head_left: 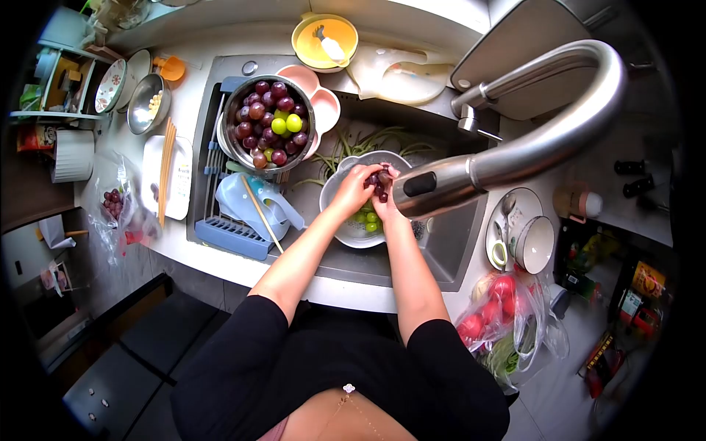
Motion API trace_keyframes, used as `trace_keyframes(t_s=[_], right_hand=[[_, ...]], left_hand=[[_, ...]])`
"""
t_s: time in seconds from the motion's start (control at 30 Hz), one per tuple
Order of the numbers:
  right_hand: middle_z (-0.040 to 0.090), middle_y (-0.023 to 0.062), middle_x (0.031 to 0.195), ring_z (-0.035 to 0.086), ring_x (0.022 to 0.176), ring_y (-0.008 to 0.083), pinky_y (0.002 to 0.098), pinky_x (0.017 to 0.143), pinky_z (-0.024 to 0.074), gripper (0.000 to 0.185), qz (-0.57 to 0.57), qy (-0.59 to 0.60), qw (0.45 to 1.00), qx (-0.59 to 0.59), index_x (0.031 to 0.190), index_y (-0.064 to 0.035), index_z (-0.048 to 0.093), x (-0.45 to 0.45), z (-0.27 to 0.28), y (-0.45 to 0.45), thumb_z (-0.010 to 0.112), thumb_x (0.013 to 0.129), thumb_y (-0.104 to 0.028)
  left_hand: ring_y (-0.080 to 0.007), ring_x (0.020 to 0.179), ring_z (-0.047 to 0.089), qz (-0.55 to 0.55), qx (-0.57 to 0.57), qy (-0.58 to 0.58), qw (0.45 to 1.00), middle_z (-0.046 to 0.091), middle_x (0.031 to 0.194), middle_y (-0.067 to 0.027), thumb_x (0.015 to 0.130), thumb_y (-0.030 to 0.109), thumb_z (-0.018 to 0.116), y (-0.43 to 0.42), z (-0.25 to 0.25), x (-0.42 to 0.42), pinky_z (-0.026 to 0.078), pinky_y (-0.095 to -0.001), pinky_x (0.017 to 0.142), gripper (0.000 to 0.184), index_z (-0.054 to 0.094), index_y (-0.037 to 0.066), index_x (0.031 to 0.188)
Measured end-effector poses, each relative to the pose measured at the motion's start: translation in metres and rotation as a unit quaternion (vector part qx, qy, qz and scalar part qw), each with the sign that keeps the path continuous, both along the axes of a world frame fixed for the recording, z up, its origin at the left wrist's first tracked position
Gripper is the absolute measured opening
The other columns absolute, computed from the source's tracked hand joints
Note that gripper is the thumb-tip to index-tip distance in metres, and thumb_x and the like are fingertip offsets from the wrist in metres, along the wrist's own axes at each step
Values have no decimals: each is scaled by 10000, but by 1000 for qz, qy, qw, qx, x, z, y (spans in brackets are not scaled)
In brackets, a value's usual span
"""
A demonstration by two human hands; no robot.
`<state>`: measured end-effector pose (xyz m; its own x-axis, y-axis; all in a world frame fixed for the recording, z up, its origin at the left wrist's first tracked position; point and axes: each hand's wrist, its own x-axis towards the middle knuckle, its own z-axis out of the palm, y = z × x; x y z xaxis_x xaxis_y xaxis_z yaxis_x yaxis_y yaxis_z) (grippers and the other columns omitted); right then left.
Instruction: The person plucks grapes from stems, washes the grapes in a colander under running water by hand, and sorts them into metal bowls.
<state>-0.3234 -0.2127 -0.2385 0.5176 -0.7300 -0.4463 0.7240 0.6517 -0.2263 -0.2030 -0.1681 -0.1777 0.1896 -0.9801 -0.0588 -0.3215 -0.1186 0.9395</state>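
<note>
Both my hands are close together over a light bowl [332, 202] in the sink. My left hand [353, 187] is curled against a small cluster of dark red grapes [379, 182], and my right hand [393, 192], partly behind the faucet head, holds the cluster from the other side. Green grapes [370, 220] lie in the bowl below. Left of it, a metal bowl [309, 110] full of red grapes with several green ones rests over the rack. Long green beans [353, 145] lie in the sink behind the bowl.
A large faucet [515, 165] arches in from the right. The blue rack [232, 237] holds a blue basket [254, 206]. A yellow bowl [340, 33] stands behind the sink. Chopsticks [168, 173] cross a white tray [179, 187] at left; bagged tomatoes [502, 288] sit at right.
</note>
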Motion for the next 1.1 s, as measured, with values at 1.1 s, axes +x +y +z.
trace_keyframes(t_s=[1.1], right_hand=[[540,73,1093,502,1025,148,287,903,405,152,-69,425,885,-177,971,-39,558,38,147,31,463,944,-155]], left_hand=[[-171,876,598,217,18,742,634,648,937,-76,891,301,557,1,60,-36,470,-318,841,263,632,50,866]])
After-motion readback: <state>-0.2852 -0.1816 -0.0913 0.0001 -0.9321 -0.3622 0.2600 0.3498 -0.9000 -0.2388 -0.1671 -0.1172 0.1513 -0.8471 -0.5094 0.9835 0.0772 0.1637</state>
